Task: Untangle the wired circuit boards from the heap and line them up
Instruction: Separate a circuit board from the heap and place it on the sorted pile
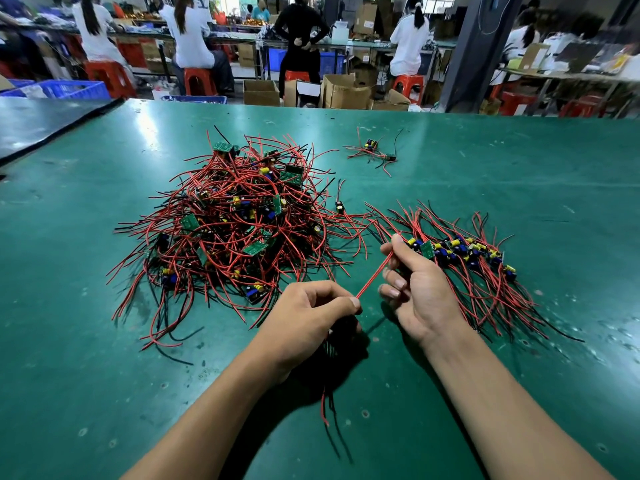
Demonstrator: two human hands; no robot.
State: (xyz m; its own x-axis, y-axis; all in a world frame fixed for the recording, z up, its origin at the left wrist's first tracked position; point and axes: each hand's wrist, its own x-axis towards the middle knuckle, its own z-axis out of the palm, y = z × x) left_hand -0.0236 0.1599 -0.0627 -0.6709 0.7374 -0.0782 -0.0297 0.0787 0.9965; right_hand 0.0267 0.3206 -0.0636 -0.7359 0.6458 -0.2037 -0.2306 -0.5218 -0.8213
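On green table (104, 375), big heap (228, 220) of wired boards is sitting left-center, lined-up row (464, 258) lying right of it. Left hand (304, 320) and right hand (412, 289) are both pinching one red wire (375, 275), stretching it taut between them.

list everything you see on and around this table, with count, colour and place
table: one, green, fills the foreground
heap of wired boards: one tangle, too many to count, red and black wires, green boards, left of centre
lined-up row of boards: one row, count unclear, same colours, right
small bunch: one, few boards, far centre
loose board: one, between heap and row
red wire: one, stretched between both hands
stools: several, red, behind table
cardboard boxes: several, brown, on floor
workers: several, seated or standing, background
left hand: grip on wire end
right hand: grip on wire
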